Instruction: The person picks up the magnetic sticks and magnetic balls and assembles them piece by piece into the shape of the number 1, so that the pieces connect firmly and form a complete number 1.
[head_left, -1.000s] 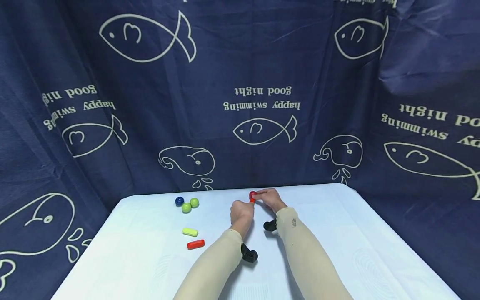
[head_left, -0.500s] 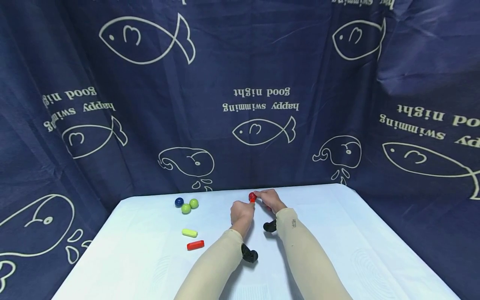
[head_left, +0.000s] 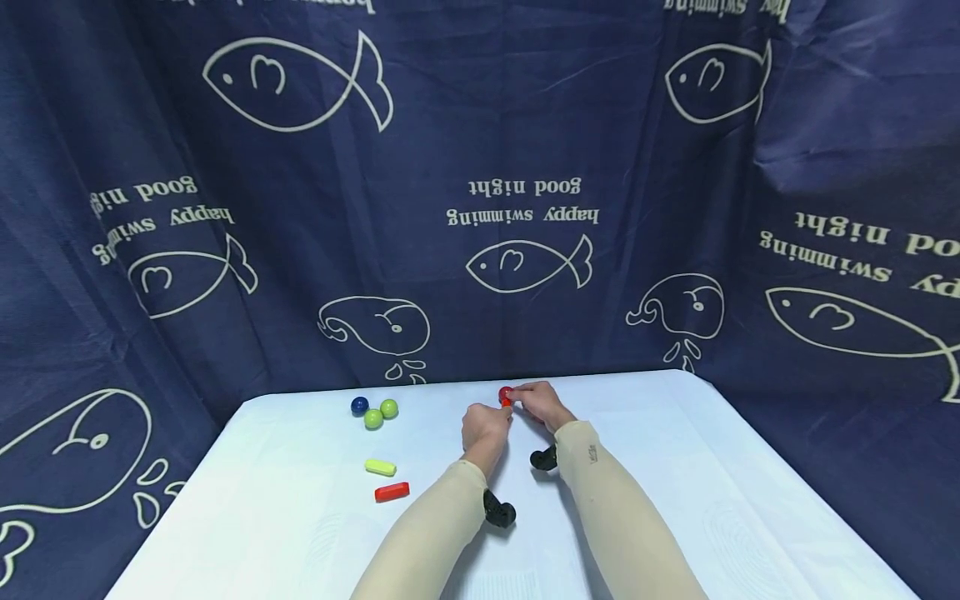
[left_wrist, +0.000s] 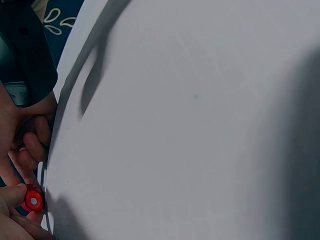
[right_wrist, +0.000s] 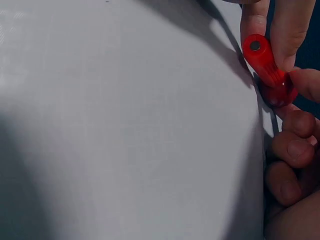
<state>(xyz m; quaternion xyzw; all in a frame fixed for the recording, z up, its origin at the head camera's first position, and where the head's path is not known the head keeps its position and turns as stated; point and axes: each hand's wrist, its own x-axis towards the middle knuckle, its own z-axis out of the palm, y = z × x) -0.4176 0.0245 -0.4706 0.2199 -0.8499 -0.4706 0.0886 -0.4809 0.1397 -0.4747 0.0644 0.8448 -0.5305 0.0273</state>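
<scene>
Near the table's far edge both hands meet at a short red magnetic rod (right_wrist: 264, 61) and a red ball (head_left: 506, 392). My left hand (head_left: 484, 429) pinches the rod between thumb and finger; a silvery magnet shows at the rod's free end. From the other side my right hand (head_left: 540, 402) pinches the ball (right_wrist: 281, 94), its remaining fingers curled below in the right wrist view. Ball and rod sit end to end there. In the left wrist view the rod (left_wrist: 33, 201) points its magnet end at the camera, hiding most of the ball.
Left of the hands, a dark blue ball (head_left: 360, 406) and two green balls (head_left: 373, 418) lie together. Nearer are a yellow-green rod (head_left: 380, 467) and a red rod (head_left: 392, 492). Behind the white table (head_left: 255, 500) hangs a dark blue curtain (head_left: 525, 325) with fish drawings.
Both hands stay at nearly the same spot with the rod and ball. Right fingertips shift slightly on the ball; the whole view moves a few pixels.
</scene>
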